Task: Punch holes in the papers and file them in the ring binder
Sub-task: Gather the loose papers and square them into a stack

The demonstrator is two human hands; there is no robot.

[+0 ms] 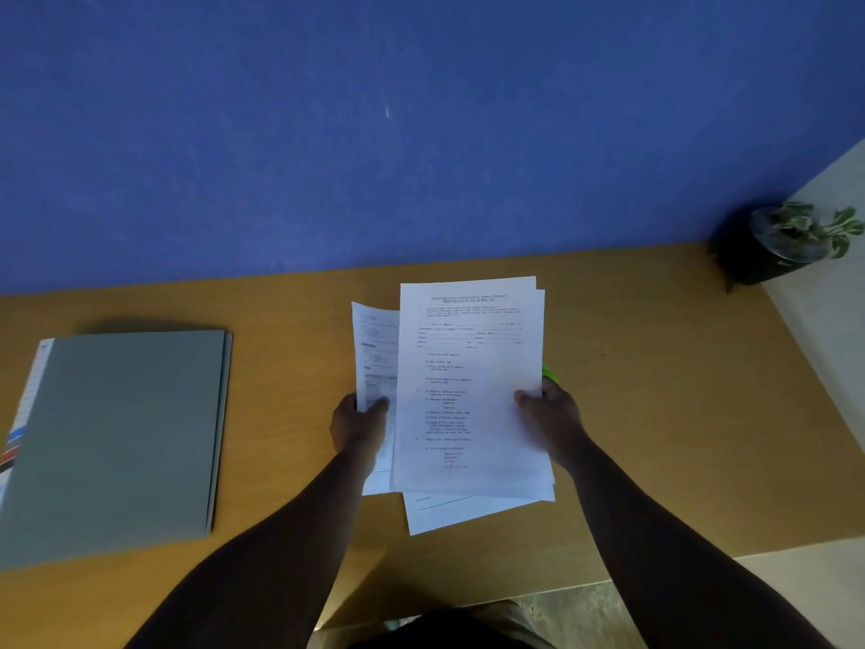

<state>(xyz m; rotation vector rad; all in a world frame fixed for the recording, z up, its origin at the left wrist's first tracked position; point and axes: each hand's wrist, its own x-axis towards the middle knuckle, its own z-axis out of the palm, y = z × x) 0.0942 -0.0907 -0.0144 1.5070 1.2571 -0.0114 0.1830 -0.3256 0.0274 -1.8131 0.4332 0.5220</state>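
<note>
Gathering papers (468, 391) | left hand (358, 426) and right hand (554, 416) each pinch sheets | binder (121, 433) shut, well left of hands | punching, filing judged pending

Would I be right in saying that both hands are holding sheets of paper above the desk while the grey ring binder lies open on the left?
Not quite: the head view shows the ring binder lying closed, not open. The rest holds: the left hand and right hand each hold papers above the desk.
</note>
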